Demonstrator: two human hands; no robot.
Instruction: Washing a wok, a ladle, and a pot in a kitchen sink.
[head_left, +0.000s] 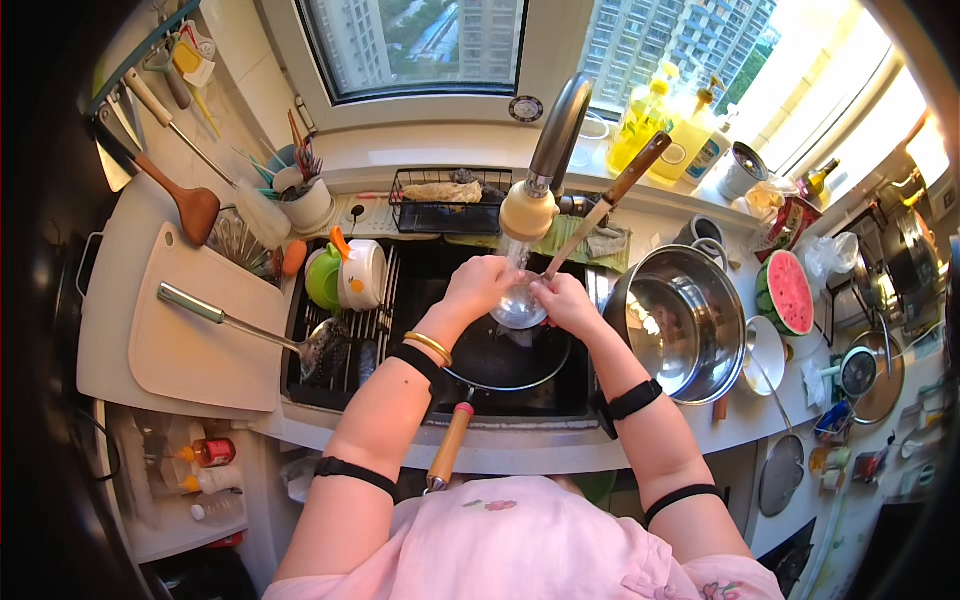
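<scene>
Water runs from the faucet (531, 206) onto a rounded metal ladle bowl (519, 301) between my two hands. My left hand (484, 286) lies at the bowl's left rim. With my right hand (564, 301) I grip its right side, where the metal shank meets the bowl; the wooden handle (637, 169) points up to the right. A dark frying pan (510, 364) with a wooden handle sits in the black sink below my hands.
Left of the sink is a cutting board (202, 330), with a slotted spoon (255, 330) reaching over the edge. Small cups (362, 275) stand on the sink rack. A large steel pot (686, 322) and a cut watermelon (787, 292) are at the right. Bottles (641, 124) line the windowsill.
</scene>
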